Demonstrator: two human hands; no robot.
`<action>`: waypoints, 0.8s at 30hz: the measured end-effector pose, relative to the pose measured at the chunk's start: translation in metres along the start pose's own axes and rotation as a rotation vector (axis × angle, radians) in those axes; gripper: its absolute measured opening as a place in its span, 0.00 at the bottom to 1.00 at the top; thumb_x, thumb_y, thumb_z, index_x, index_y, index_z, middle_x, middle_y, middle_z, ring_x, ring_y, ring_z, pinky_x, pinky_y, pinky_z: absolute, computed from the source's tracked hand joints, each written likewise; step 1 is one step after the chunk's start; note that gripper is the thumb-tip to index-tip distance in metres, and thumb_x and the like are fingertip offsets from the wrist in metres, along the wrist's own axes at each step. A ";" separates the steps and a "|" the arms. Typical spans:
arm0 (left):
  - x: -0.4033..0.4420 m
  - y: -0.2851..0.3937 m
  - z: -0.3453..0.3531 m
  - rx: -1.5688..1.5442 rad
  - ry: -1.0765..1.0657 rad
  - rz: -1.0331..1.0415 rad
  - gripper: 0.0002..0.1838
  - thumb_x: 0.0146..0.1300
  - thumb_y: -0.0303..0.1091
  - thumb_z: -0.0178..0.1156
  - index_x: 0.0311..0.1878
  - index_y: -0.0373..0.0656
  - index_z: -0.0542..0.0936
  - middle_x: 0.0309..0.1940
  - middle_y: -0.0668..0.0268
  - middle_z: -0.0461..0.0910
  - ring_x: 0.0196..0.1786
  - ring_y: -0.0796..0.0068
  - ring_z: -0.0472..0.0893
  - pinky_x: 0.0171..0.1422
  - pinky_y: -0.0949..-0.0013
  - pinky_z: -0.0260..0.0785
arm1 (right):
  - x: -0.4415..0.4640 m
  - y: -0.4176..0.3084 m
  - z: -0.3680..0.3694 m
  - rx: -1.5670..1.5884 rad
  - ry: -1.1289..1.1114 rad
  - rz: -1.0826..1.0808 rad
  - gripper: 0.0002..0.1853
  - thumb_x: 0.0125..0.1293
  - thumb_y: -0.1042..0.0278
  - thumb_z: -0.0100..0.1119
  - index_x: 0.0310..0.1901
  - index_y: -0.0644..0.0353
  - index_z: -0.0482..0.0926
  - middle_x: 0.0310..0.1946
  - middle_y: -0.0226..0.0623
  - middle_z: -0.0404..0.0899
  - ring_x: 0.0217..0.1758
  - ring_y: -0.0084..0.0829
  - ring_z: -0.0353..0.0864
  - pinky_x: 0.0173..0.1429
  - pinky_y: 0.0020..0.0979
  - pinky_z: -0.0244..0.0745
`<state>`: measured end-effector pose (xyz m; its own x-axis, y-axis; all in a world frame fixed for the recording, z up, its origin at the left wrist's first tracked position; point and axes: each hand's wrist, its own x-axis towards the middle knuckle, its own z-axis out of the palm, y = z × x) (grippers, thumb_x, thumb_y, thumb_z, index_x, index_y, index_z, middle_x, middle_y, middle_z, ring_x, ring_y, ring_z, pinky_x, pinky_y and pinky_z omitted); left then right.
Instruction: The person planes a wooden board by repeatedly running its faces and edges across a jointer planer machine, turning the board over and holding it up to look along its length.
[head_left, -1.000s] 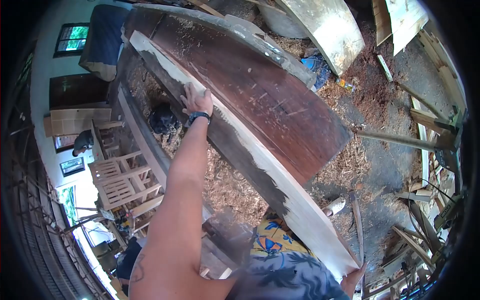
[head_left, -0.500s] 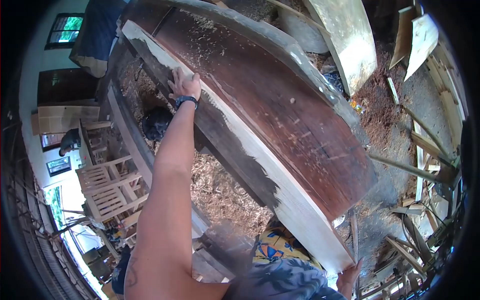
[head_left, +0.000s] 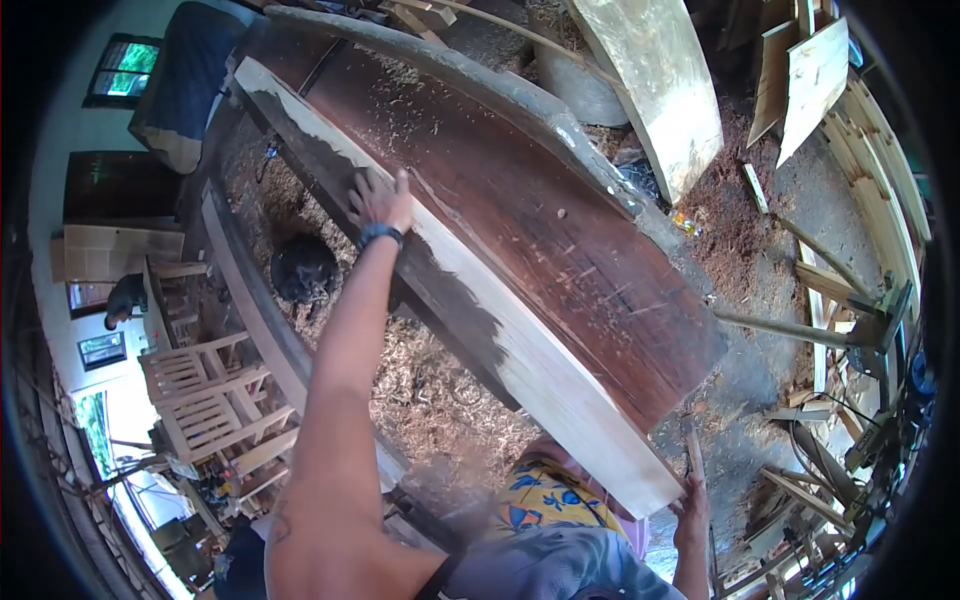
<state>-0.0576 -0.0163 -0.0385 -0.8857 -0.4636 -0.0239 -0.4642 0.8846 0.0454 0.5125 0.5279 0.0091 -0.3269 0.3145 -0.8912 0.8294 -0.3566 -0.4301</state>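
Observation:
A long plank [head_left: 560, 385], pale along one part and dark and rough along the other, runs diagonally beside a wide reddish-brown board [head_left: 540, 250] strewn with shavings. My left hand [head_left: 383, 203], with a dark band at the wrist, lies on the plank's upper part, fingers spread over the dark face and thumb by the pale edge. At the plank's near end, my right hand [head_left: 692, 508] holds the corner, its fingers partly hidden.
Wood shavings [head_left: 440, 390] cover the floor. A dark rounded thing [head_left: 304, 268] lies left of the plank. A slatted wooden frame [head_left: 205, 395] stands at the left, near a bent-over person [head_left: 127, 297]. Scrap wood [head_left: 810, 490] is piled at the right.
The plank's near end has shifted up and left, with my right hand at its corner and more of that hand showing. My left hand stays on the plank. The view has shifted.

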 end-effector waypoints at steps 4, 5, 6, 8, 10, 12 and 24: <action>-0.078 0.014 -0.016 -0.044 -0.087 -0.070 0.48 0.71 0.71 0.46 0.84 0.49 0.55 0.85 0.53 0.48 0.85 0.41 0.49 0.81 0.28 0.46 | 0.051 0.004 0.000 0.023 -0.030 -0.116 0.41 0.75 0.29 0.50 0.72 0.61 0.72 0.66 0.44 0.76 0.70 0.37 0.73 0.70 0.41 0.68; -0.084 0.014 -0.015 -0.054 -0.078 -0.071 0.48 0.71 0.71 0.47 0.84 0.49 0.54 0.85 0.53 0.48 0.85 0.41 0.49 0.82 0.28 0.45 | 0.063 0.010 0.000 0.079 -0.057 -0.142 0.42 0.75 0.28 0.49 0.73 0.61 0.71 0.67 0.44 0.76 0.71 0.37 0.73 0.71 0.41 0.67; -0.086 0.012 -0.010 -0.061 -0.067 -0.070 0.48 0.71 0.71 0.47 0.84 0.49 0.54 0.85 0.53 0.48 0.85 0.40 0.49 0.82 0.28 0.45 | 0.068 0.009 0.003 0.171 -0.068 -0.114 0.43 0.75 0.28 0.48 0.73 0.61 0.70 0.67 0.44 0.75 0.72 0.38 0.71 0.73 0.42 0.65; -0.080 0.011 -0.002 -0.047 -0.045 -0.073 0.48 0.70 0.70 0.50 0.84 0.51 0.53 0.85 0.53 0.48 0.85 0.39 0.48 0.82 0.29 0.44 | 0.079 -0.001 0.023 0.363 -0.093 -0.062 0.45 0.75 0.26 0.45 0.74 0.62 0.69 0.69 0.45 0.73 0.74 0.39 0.69 0.77 0.44 0.62; -0.076 0.008 0.004 -0.032 -0.020 -0.056 0.48 0.70 0.68 0.51 0.85 0.52 0.53 0.85 0.53 0.47 0.85 0.39 0.48 0.83 0.30 0.43 | 0.086 0.008 0.023 0.442 -0.153 -0.112 0.46 0.75 0.25 0.44 0.76 0.61 0.67 0.71 0.45 0.71 0.76 0.40 0.67 0.80 0.45 0.58; -0.073 0.008 0.006 -0.029 -0.014 -0.050 0.47 0.69 0.66 0.52 0.85 0.53 0.53 0.85 0.53 0.47 0.85 0.40 0.47 0.84 0.33 0.42 | 0.091 0.010 0.016 0.554 -0.249 -0.079 0.48 0.74 0.25 0.43 0.78 0.61 0.63 0.74 0.46 0.67 0.77 0.42 0.65 0.83 0.44 0.54; 0.008 -0.017 0.005 -0.015 0.025 -0.021 0.47 0.67 0.64 0.53 0.84 0.50 0.55 0.84 0.50 0.51 0.84 0.37 0.51 0.86 0.41 0.42 | 0.080 -0.023 0.098 0.528 0.049 -0.041 0.45 0.75 0.25 0.37 0.80 0.55 0.61 0.79 0.44 0.61 0.83 0.43 0.56 0.84 0.50 0.46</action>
<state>-0.0566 -0.0348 -0.0444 -0.8755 -0.4832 0.0002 -0.4823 0.8740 0.0599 0.4229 0.4748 -0.0669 -0.3217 0.3738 -0.8700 0.4713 -0.7337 -0.4895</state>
